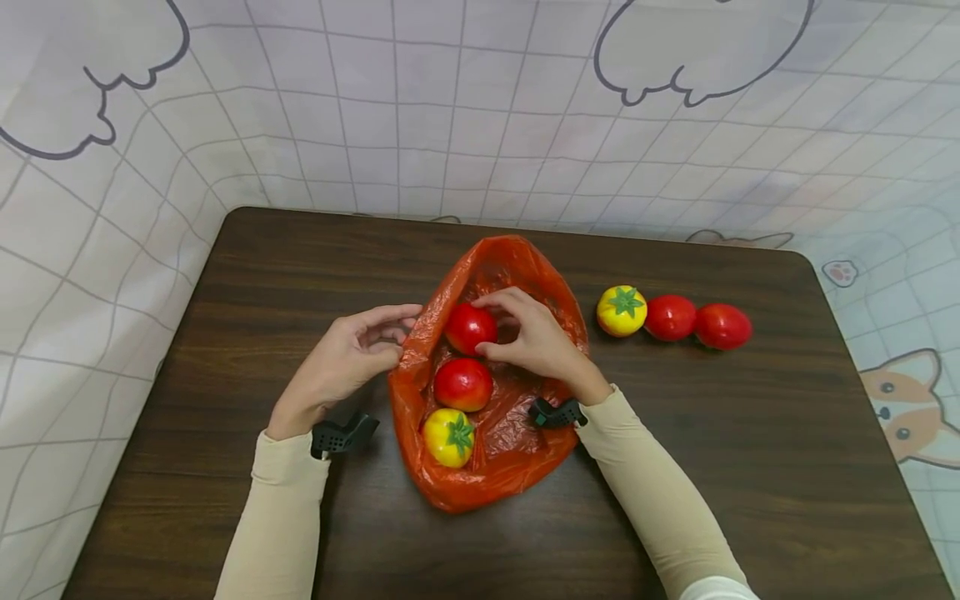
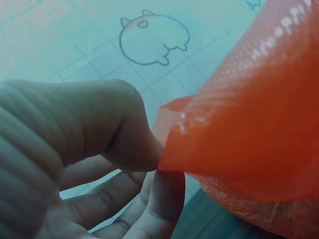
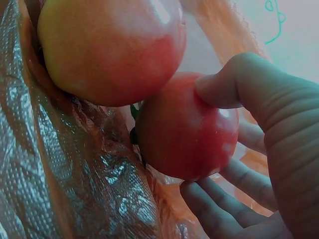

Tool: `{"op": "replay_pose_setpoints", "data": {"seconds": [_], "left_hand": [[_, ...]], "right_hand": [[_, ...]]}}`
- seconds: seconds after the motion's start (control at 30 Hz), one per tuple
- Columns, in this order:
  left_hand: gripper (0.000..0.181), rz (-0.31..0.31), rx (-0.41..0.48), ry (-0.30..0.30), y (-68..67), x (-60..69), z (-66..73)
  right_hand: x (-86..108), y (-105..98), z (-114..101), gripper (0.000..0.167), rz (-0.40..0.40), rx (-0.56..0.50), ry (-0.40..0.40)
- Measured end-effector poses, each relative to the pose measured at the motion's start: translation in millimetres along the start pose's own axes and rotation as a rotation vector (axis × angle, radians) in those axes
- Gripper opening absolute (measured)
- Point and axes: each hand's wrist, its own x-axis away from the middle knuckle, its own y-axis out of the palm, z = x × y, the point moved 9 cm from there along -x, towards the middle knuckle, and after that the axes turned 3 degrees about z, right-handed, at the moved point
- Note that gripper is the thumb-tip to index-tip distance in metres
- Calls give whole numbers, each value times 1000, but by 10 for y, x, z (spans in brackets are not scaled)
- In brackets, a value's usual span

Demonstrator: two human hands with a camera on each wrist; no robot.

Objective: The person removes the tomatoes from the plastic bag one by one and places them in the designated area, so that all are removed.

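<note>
An orange-red plastic bag lies open-mouthed on the dark wooden table. At its left rim my left hand pinches the edge of the plastic between thumb and forefinger, plain in the left wrist view. Inside the bag, my right hand grips a red tomato with thumb and fingers; the right wrist view shows some green at the tomato's stem end. Just nearer in the bag sits a red fruit with a yellowish side, and below that a yellow tomato with a green leafy top.
To the right of the bag, a yellow tomato with a green top and two red tomatoes, one in the middle and one at the end, stand in a row. Behind the table hangs a white gridded cloth.
</note>
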Motion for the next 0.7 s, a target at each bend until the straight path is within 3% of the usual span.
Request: {"op": "replay_pose_setpoints", "data": {"seconds": [0.7], "left_hand": [[56,-10,-13,4,16,-20,-56]], "right_hand": [[222,-383,-61,54,109,7,-16]]}}
